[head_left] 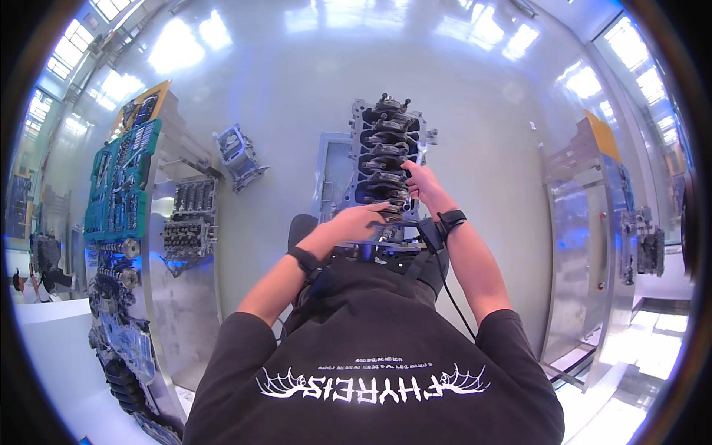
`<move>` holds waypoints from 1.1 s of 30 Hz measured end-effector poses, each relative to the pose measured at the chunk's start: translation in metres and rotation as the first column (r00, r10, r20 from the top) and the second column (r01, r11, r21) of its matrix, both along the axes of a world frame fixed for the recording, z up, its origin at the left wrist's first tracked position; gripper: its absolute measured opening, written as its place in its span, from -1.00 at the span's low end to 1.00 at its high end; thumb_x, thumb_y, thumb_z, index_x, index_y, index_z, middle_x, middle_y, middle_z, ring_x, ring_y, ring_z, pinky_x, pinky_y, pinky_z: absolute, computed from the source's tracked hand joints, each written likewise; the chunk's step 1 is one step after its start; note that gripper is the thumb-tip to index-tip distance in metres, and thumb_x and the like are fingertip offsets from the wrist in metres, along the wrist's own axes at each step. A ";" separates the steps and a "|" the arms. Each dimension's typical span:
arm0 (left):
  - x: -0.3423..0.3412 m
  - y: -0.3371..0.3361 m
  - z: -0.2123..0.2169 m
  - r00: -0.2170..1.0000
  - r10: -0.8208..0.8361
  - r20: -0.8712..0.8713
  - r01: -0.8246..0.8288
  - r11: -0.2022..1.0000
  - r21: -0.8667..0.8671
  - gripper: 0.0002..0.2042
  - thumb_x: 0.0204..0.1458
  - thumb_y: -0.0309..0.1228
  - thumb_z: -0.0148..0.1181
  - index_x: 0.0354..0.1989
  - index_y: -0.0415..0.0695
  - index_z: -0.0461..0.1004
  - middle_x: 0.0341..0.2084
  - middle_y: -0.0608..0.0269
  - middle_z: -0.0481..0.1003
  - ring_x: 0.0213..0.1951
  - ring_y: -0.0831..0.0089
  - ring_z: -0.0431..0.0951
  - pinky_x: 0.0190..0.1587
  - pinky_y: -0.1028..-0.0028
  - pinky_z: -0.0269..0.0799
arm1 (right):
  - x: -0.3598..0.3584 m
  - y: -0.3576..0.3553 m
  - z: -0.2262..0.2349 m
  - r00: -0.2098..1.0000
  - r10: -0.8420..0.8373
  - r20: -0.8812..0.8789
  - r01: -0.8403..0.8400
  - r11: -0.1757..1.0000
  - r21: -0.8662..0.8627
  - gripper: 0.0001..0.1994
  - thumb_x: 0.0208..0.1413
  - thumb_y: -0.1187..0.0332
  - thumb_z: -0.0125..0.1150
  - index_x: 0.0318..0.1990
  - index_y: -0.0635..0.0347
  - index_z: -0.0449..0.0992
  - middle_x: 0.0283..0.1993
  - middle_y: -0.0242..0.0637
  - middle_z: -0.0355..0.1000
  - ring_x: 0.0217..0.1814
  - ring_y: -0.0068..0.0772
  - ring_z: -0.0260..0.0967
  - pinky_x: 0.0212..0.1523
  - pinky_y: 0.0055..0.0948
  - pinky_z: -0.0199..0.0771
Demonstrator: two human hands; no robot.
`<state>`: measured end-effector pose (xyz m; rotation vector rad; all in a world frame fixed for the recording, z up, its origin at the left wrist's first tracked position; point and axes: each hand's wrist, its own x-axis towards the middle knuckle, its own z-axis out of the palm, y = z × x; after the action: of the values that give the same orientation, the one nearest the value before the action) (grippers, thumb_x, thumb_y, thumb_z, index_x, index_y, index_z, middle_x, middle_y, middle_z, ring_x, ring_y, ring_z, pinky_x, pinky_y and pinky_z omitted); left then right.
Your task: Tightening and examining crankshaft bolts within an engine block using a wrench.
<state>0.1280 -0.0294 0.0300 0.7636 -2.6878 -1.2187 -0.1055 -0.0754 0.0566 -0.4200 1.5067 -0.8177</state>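
A grey engine block (386, 148) stands in front of me on a stand, with a row of dark bearing caps along its open top. My left hand (363, 221) rests flat on the near end of the block, fingers spread, holding nothing. My right hand (421, 182) is closed around a silver wrench (421, 154) at the block's right edge; the wrench head points away from me. Both wrists wear black bands, and a cable runs down from the right one.
A metal workbench (189, 297) on my left carries a cylinder head (191, 222), another engine part (239, 152) and a green tool tray (119, 178) with several tools. A steel cabinet (586, 245) stands on my right. The floor is glossy.
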 end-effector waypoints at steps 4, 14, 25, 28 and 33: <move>0.073 -0.006 -0.006 0.952 0.306 -0.022 -0.305 0.952 0.032 -0.74 -0.08 -0.53 0.06 -0.18 -0.13 0.54 0.08 0.07 0.40 -0.05 0.19 0.49 0.00 0.35 0.42 | 0.034 -0.001 -0.003 0.958 0.194 0.210 -0.207 0.978 0.040 -0.70 0.02 0.05 0.18 -0.51 -0.04 0.25 -0.72 -0.46 0.23 -0.75 -0.64 0.15 -0.73 -0.62 0.17; 0.195 0.056 -0.016 0.651 0.728 0.216 -0.755 0.589 0.288 -0.73 -0.05 -0.46 0.05 -0.16 -0.15 0.55 -0.26 0.11 0.54 -0.26 0.33 0.54 -0.13 0.39 0.44 | 0.069 0.069 0.018 0.828 0.561 -0.005 -0.554 0.820 0.143 -0.46 0.13 -0.13 -0.01 -0.47 0.28 0.44 -0.53 -0.05 0.51 -0.60 -0.34 0.49 -0.54 -0.52 0.54; 0.041 0.004 0.037 0.909 0.406 -0.099 -0.389 0.908 0.157 -0.76 -0.02 -0.48 0.04 -0.16 -0.16 0.51 -0.30 0.04 0.50 -0.18 0.17 0.53 -0.11 0.28 0.43 | 0.041 0.132 -0.008 0.874 0.485 0.035 -0.481 0.873 -0.083 -0.87 -0.10 0.48 0.26 -0.55 0.30 0.43 -0.48 -0.13 0.53 -0.44 -0.45 0.53 -0.45 -0.61 0.48; -0.004 0.003 0.043 0.967 0.249 -0.052 -0.246 0.968 0.057 -0.73 -0.04 -0.57 0.01 -0.13 -0.20 0.48 -0.19 0.09 0.49 -0.15 0.16 0.51 -0.08 0.28 0.42 | 0.031 0.145 -0.002 0.879 0.475 0.046 -0.470 0.877 -0.097 -0.84 -0.01 0.52 0.20 -0.56 0.20 0.36 -0.38 -0.08 0.55 -0.33 -0.40 0.56 -0.36 -0.56 0.57; -0.063 0.016 0.026 0.987 -0.079 -0.138 0.045 0.971 -0.236 -0.70 -0.14 -0.54 0.09 -0.15 -0.11 0.48 -0.11 0.20 0.45 0.02 0.21 0.43 -0.02 0.26 0.38 | 0.014 0.166 0.014 0.934 0.277 0.226 -0.274 0.961 -0.042 -0.82 -0.01 0.48 0.25 -0.56 0.21 0.37 -0.49 -0.16 0.52 -0.44 -0.41 0.54 -0.39 -0.55 0.58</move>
<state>0.0649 -0.0132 0.0560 0.5393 -2.6856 -0.9078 -0.0914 0.0902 0.0708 -0.5129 1.1962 -0.6279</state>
